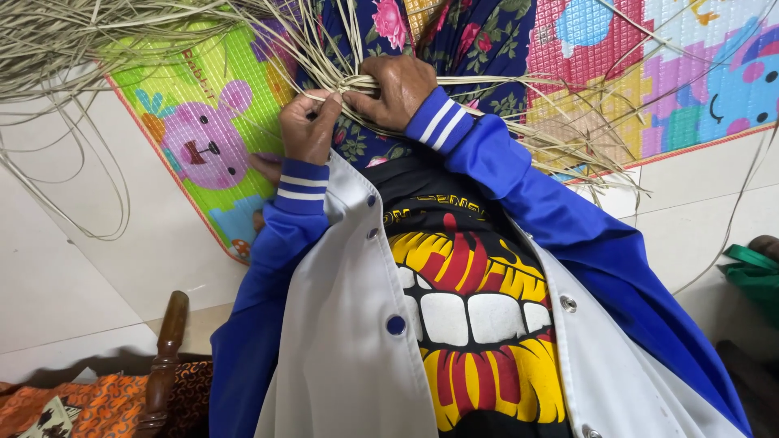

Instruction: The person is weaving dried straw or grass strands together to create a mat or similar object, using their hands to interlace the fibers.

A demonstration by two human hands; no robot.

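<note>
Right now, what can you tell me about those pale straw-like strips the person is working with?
The strips are long, thin, flat and pale tan, like dried reed or palm leaf. Many gather into a tight bunch in front of the person, where the left hand pinches a few and the right hand presses down over the crossing. From there they fan outward, loose and springy, over the colourful play mat and flowered cloth. More lie in a tangled heap at upper left, with some looping across the white floor tiles.

Even, fairly bright indoor light falls from above, giving soft shadows under the sleeves and on the pale floor tiles (97,268). Colours look saturated. Wide-angle bending shows toward the edges (the lower corners darken slightly). Focus is sharp throughout, without glare.
</note>
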